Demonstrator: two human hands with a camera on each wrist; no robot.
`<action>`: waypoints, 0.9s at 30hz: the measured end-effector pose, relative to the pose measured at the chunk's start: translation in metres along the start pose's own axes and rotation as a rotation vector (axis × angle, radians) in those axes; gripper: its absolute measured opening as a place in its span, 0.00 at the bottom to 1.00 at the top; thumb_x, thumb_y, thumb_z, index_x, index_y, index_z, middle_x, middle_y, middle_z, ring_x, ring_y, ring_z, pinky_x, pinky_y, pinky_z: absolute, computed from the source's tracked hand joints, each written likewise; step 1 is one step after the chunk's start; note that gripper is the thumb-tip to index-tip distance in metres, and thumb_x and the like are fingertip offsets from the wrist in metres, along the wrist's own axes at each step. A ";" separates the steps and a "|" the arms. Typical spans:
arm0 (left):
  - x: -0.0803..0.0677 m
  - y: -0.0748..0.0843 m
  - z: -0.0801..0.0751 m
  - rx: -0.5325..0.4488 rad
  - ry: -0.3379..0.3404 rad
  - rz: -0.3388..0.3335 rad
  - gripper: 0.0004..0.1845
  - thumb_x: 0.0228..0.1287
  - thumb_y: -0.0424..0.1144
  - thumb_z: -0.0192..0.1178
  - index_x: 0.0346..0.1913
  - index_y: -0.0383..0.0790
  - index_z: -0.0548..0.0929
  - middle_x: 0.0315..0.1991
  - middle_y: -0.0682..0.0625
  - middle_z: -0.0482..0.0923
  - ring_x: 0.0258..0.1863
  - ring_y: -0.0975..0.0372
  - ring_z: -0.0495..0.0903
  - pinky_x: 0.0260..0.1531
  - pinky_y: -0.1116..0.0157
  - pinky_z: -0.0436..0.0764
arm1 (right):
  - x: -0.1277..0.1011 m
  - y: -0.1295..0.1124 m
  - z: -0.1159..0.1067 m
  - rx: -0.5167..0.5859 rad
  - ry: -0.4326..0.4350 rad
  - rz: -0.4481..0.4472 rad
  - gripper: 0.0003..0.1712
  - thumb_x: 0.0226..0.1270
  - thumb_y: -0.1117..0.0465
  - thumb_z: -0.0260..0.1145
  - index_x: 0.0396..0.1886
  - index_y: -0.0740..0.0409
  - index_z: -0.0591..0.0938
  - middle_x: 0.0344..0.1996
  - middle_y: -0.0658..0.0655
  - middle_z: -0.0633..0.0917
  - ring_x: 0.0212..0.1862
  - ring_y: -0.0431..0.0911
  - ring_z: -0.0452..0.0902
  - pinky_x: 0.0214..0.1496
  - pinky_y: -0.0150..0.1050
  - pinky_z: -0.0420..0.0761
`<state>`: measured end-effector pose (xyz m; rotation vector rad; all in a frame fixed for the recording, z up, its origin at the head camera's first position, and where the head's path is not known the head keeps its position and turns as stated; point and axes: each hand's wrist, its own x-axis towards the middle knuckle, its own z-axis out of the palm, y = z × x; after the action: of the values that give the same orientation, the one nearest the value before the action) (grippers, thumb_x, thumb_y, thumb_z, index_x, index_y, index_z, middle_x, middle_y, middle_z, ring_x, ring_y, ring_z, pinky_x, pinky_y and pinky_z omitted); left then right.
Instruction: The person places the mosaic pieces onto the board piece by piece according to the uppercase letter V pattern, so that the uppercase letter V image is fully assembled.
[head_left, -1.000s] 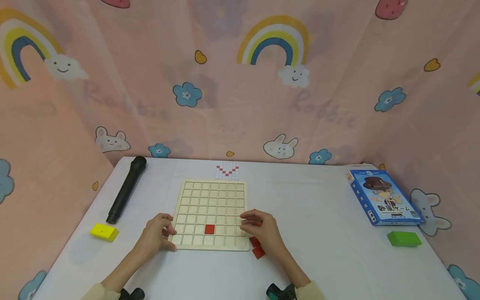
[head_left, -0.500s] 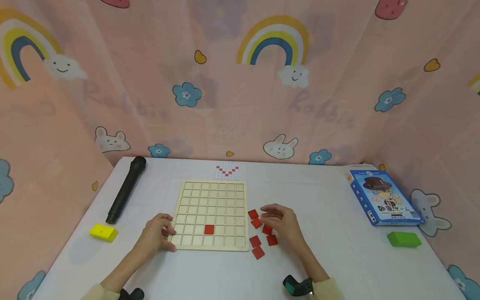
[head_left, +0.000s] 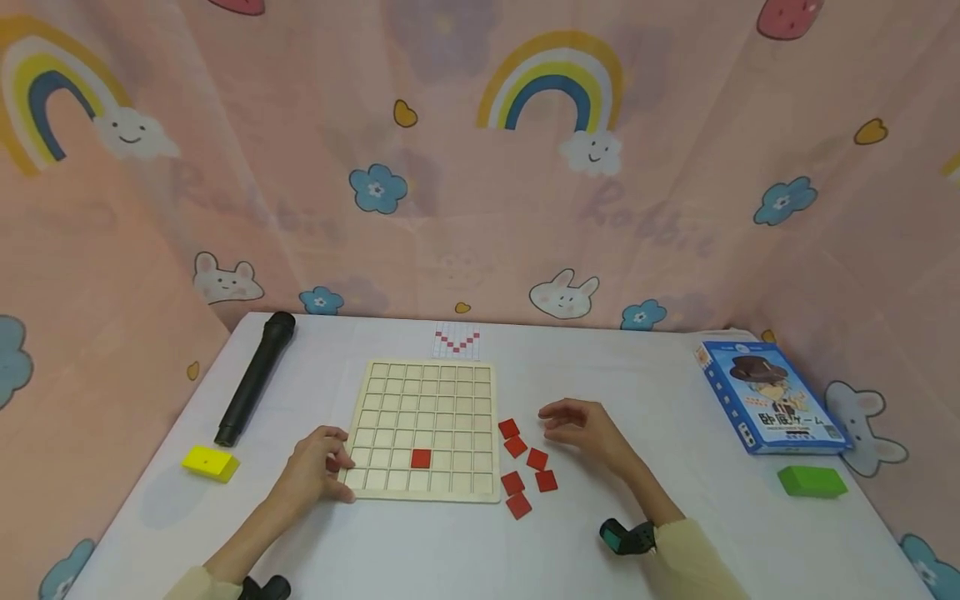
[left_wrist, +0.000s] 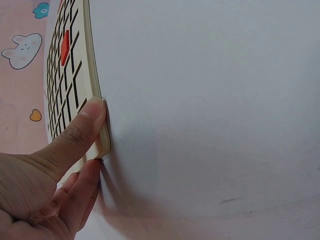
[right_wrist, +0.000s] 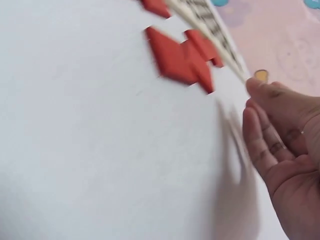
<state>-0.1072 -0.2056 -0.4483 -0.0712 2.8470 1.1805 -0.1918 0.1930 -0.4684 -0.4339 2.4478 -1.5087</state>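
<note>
A pale wooden grid board (head_left: pixel 382 417) lies on the white table, with one red square tile (head_left: pixel 421 459) set in a lower cell. My left hand (head_left: pixel 311 467) grips the board's near left corner. In the left wrist view its thumb (left_wrist: pixel 75 132) presses the near edge and the fingers sit along the side. Several loose red tiles (head_left: pixel 515 447) are scattered by the board's right edge. To the right of them my right hand (head_left: pixel 585 429) hovers with fingers loosely bent, holding nothing. The right wrist view is blurred and shows that hand (right_wrist: pixel 280 135) apart from the tiles.
A small card with a red V pattern (head_left: pixel 457 340) lies behind the board. At left are a black microphone-shaped stick (head_left: pixel 255 379) and a yellow block (head_left: pixel 210 464). A blue box (head_left: pixel 772 396) and a green block (head_left: pixel 812 482) lie at right.
My right hand has moved from the board's right edge out to the right, uncovering the loose red tiles. My left hand has stayed at the corner.
</note>
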 end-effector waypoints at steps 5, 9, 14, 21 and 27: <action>0.001 0.001 0.000 -0.004 0.002 -0.003 0.21 0.19 0.20 0.78 0.23 0.34 0.80 0.50 0.40 0.75 0.32 0.59 0.75 0.30 0.68 0.77 | -0.015 0.009 -0.004 0.040 -0.084 -0.050 0.20 0.60 0.65 0.69 0.51 0.66 0.79 0.47 0.64 0.83 0.46 0.51 0.82 0.46 0.31 0.80; 0.001 0.002 -0.001 0.006 0.003 -0.002 0.21 0.19 0.20 0.78 0.23 0.34 0.80 0.50 0.40 0.75 0.32 0.59 0.75 0.31 0.67 0.78 | -0.029 0.013 -0.007 0.081 -0.138 -0.084 0.20 0.60 0.66 0.69 0.51 0.70 0.78 0.45 0.67 0.83 0.45 0.52 0.82 0.46 0.31 0.80; 0.001 0.002 -0.001 0.012 0.002 -0.006 0.21 0.19 0.19 0.78 0.23 0.34 0.80 0.51 0.40 0.75 0.32 0.59 0.75 0.31 0.67 0.78 | -0.041 0.015 -0.005 0.127 -0.174 -0.077 0.20 0.59 0.68 0.69 0.50 0.71 0.78 0.44 0.68 0.83 0.44 0.50 0.83 0.46 0.31 0.80; 0.001 0.002 0.000 -0.004 -0.006 -0.001 0.21 0.19 0.20 0.78 0.24 0.33 0.80 0.50 0.38 0.75 0.32 0.58 0.74 0.30 0.66 0.78 | -0.049 0.019 0.001 0.022 -0.127 -0.036 0.20 0.57 0.63 0.72 0.49 0.67 0.80 0.43 0.62 0.84 0.43 0.44 0.82 0.47 0.31 0.80; 0.000 0.001 0.001 -0.004 -0.002 -0.017 0.22 0.19 0.19 0.78 0.24 0.34 0.80 0.51 0.40 0.75 0.33 0.59 0.74 0.30 0.68 0.77 | -0.050 0.020 0.003 -0.037 -0.109 -0.033 0.19 0.56 0.61 0.73 0.47 0.63 0.81 0.42 0.58 0.85 0.39 0.42 0.80 0.46 0.30 0.80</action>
<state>-0.1071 -0.2044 -0.4479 -0.0941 2.8371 1.1828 -0.1463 0.2173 -0.4858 -0.5514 2.3986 -1.4158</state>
